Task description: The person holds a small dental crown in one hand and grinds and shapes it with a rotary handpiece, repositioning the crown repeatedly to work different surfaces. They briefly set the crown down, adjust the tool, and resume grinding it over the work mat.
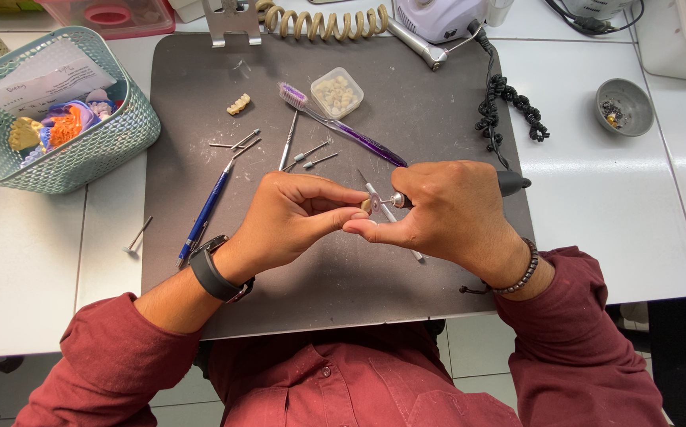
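Cream-coloured, a small tooth piece (366, 205) sits pinched in the left hand (292, 221) fingertips, just left of the disc on the rotary tool (454, 192). The right hand (446, 212) grips that tool, lying left-right over the dark mat (201, 111).

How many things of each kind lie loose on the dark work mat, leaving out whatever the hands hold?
Toothbrush, purple: 1
Pen, blue: 1
Clear tub of small pale pieces: 1
Tooth-row piece, cream: 1
Long metal instrument: 1
Short metal burs, plainly countable: 4
Total: 9
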`<state>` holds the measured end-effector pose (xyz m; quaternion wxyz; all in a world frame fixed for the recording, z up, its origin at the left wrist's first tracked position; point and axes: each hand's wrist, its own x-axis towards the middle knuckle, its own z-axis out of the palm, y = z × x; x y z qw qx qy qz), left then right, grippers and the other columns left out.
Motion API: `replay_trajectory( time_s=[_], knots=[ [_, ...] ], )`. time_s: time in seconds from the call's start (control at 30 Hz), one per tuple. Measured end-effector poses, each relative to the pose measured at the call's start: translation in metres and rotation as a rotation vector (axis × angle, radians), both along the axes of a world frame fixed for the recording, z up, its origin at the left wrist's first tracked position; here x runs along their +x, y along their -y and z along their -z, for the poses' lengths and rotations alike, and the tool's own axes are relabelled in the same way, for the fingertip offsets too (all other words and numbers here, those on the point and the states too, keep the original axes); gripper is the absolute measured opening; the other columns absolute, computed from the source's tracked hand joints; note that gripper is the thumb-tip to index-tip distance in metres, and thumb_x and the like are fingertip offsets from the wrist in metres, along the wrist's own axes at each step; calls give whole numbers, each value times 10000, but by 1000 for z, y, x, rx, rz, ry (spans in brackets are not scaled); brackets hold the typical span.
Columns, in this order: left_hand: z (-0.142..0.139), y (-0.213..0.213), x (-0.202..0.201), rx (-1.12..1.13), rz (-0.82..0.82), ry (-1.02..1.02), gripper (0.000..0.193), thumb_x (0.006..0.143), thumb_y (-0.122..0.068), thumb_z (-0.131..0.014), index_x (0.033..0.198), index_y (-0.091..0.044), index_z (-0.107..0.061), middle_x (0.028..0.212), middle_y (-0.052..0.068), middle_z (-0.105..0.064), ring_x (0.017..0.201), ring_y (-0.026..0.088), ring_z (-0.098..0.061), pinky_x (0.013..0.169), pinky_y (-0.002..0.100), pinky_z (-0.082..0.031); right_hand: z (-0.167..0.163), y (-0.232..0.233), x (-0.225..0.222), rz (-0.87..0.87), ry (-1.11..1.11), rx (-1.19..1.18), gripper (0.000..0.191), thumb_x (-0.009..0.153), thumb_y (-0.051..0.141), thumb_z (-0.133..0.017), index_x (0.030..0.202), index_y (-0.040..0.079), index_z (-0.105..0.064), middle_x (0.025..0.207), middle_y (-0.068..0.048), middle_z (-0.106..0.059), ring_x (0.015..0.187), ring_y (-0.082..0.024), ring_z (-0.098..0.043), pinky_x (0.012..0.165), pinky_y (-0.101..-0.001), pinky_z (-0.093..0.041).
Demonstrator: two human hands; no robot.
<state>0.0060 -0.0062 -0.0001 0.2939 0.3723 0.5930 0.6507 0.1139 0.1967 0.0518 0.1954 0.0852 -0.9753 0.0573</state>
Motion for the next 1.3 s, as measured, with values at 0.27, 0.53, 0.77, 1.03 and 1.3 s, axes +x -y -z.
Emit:
replay_trajectory(
  time_s=[0.27, 0.53, 0.77, 1.03, 1.3],
  knots=[
    [-3, 1, 0, 12, 10, -92, 224, 913, -39, -766, 1136, -14, -774, 1008, 92, -794, 893, 114, -764, 789, 240, -650, -3, 0, 1, 1, -26, -11, 794, 679, 797, -793, 510, 98, -455, 453, -23, -420, 370, -184, -435, 371, -349, -304],
    [-3, 0, -1, 5, 11, -55, 221, 913, -33, -761, 1133, -9, -773, 1007, 91, -795, 896, 113, -762, 794, 241, -648, -3, 1, 0, 13, -2, -22, 771, 676, 775, -803, 514, 101, -465, 457, -23, -439, 374, -189, -452, 368, -355, -310],
    [-2, 1, -1, -5, 8, -43, 218, 917, -43, -761, 1131, -8, -774, 1005, 95, -796, 898, 115, -763, 798, 244, -647, -1, 0, 1, 8, 5, -21, 785, 681, 799, -792, 510, 107, -462, 445, -14, -426, 365, -175, -442, 367, -344, -305],
    [-1, 1, -1, 0, 3, -53, 214, 914, -57, -768, 1123, -9, -775, 997, 92, -799, 891, 114, -770, 801, 240, -654, -1, -1, 0, -6, -28, -18, 784, 693, 796, -786, 522, 100, -469, 459, -17, -434, 377, -172, -446, 375, -336, -315],
    [-1, 1, -1, -27, -5, -71, 211, 906, -63, -776, 1111, -16, -783, 977, 91, -801, 871, 108, -764, 773, 234, -645, -1, 0, 1, 0, 5, -27, 767, 690, 794, -781, 525, 106, -484, 457, -12, -449, 369, -167, -454, 364, -339, -315]
  ],
)
